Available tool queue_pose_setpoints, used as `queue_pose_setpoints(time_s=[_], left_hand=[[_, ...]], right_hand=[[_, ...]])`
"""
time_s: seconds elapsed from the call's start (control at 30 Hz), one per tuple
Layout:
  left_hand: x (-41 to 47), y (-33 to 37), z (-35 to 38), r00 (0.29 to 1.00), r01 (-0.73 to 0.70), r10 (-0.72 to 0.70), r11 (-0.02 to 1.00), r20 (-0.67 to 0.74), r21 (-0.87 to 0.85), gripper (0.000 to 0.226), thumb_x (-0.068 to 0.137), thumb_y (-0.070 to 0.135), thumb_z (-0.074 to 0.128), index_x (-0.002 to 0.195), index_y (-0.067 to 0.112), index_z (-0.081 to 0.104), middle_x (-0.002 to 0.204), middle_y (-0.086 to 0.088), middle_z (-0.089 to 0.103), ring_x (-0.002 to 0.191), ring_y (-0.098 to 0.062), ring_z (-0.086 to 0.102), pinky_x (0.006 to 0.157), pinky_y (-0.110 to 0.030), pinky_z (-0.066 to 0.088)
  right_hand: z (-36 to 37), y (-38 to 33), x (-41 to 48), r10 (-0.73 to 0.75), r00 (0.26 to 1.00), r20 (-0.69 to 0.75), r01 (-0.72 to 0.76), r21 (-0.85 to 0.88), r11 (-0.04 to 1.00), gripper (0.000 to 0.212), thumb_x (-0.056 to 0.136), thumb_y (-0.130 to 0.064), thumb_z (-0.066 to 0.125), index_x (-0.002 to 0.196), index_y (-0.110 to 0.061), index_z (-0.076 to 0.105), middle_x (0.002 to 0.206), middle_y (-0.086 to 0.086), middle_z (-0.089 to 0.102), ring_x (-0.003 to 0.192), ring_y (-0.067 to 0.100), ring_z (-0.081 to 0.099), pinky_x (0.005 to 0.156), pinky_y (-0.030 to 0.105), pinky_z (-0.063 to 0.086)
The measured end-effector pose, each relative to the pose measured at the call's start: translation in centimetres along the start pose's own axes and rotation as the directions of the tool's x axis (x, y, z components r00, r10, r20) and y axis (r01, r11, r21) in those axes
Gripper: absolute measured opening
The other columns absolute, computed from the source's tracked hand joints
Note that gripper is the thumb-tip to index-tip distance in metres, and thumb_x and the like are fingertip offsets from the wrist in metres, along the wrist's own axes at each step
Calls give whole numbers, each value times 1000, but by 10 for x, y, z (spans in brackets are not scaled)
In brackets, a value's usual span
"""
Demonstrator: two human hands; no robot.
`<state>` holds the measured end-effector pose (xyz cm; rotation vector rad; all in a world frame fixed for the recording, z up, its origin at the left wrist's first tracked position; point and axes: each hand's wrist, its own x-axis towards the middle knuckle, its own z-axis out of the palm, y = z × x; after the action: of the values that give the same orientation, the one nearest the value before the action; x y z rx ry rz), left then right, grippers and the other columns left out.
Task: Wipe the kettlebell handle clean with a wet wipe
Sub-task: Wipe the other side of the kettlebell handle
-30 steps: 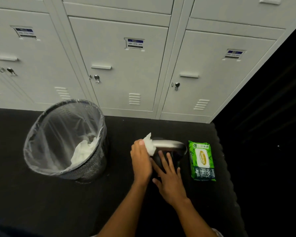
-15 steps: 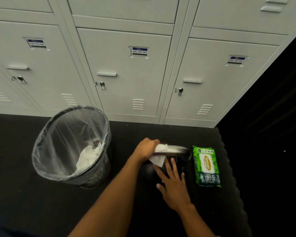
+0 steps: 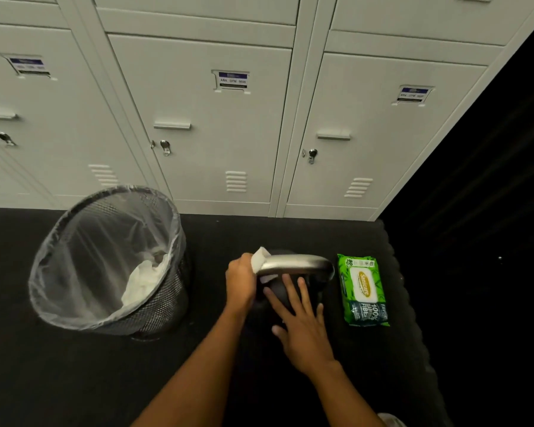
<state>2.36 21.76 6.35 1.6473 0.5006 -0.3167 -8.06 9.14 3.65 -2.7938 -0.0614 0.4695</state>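
So we've got our left hand [image 3: 239, 280] at the left end of the kettlebell handle [image 3: 293, 262], fingers curled shut around the wet wipe [image 3: 259, 259], which is folded over the bar so white shows above and below the steel. Our right hand [image 3: 301, 322] sits flat on the dark kettlebell [image 3: 278, 292] body, fingers [image 3: 290, 291] spread apart and pointing up toward the bar, just bracing, gripping nothing. The bell sits on the black floor mat [image 3: 74, 380], right under both sets of fingers.

Off to the right of the right fingers, near but not touching, lies the green wipe pack [image 3: 363, 291]. Well left of the left fingers is the mesh bin [image 3: 111, 260] with used wipes inside.

What could go sideways, we reckon: most of the bar to the right of the wipe looks uncovered, so stopping short leaves that end and the corner curve dirty. The wipe is bunched, so it could slip out of our fingers mid-stroke. And if the bracing hand lifts, a hard swipe might rock the bell toward the pack.
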Motion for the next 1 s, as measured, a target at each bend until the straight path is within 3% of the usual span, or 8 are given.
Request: queue_pose_setpoints(time_s=[0.13, 0.23, 0.37, 0.43, 0.57, 0.7, 0.87, 1.0], left_hand=[[5, 33, -3, 954, -211, 102, 897, 282, 388, 32, 97, 29, 46, 84, 12, 70, 85, -9, 69, 79, -22, 65, 80, -44, 52], [-17, 48, 14, 889, -459, 306, 600, 341, 655, 34, 102, 34, 37, 92, 19, 65, 92, -3, 67, 84, -18, 63, 86, -41, 52], [-51, 17, 37, 688, -658, 603, 282, 405, 698, 33, 103, 34, 36, 124, 21, 58, 119, -2, 60, 112, -23, 55, 107, -43, 33], [-53, -1, 28, 598, -728, 670, 224, 441, 647, 41, 101, 35, 37, 139, 27, 52, 133, -1, 56, 124, -22, 49, 113, -46, 23], [-36, 4, -7, 749, -621, 600, 488, 280, 613, 46, 104, 55, 20, 116, 34, 59, 104, 8, 59, 103, -12, 53, 106, -47, 37], [-28, 36, 4, 916, -376, 335, 520, 222, 767, 56, 101, 57, 20, 112, 31, 69, 135, 1, 58, 146, -20, 30, 113, -65, -15], [-45, 52, 40, 786, -591, 339, 167, 516, 790, 56, 102, 58, 18, 154, 40, 28, 168, -3, 9, 154, -26, -13, 113, -68, -18], [-67, 19, 25, 711, -679, 491, 297, 503, 671, 59, 102, 57, 12, 158, 41, 3, 168, 11, -2, 152, -9, -17, 121, -51, -15]], right_hand=[[1, 1, 2, 0, 1000, -10, 0, 13, 1000, 90, 97, -31, 55, 143, -63, -14, 153, -19, -41, 140, 17, -43, 113, 66, -3], [4, 1, 3, 6, 1000, -4, -7, -21, 1000, 79, 97, -34, 54, 149, -56, -3, 157, -14, -36, 139, 19, -43, 113, 67, -2], [15, 4, 4, 33, 995, -90, -37, -45, 998, 90, 64, -35, 83, 142, -24, 38, 154, 10, 41, 146, 18, -30, 114, 62, 12], [17, 5, 7, 44, 995, -90, -52, -79, 996, 94, 66, -36, 81, 146, -22, 34, 157, 11, 36, 145, 17, -32, 112, 66, 21], [12, 4, 5, 4, 999, -34, -3, 27, 1000, 81, 96, -32, 54, 150, -54, -2, 162, -10, -26, 137, 17, -45, 115, 68, 0], [11, 2, 4, -2, 999, -36, 1, -9, 1000, 87, 96, -32, 55, 143, -60, -13, 155, -15, -39, 139, 20, -43, 112, 65, -5], [11, 1, 5, 39, 999, 29, -39, 27, 999, 57, 98, -30, 52, 150, -37, 30, 166, -3, 4, 152, 26, -13, 116, 65, -2], [11, 1, 1, 18, 999, -37, -18, -7, 1000, 82, 95, -24, 52, 154, -27, -4, 162, 4, -7, 152, 31, -6, 116, 68, 3]])
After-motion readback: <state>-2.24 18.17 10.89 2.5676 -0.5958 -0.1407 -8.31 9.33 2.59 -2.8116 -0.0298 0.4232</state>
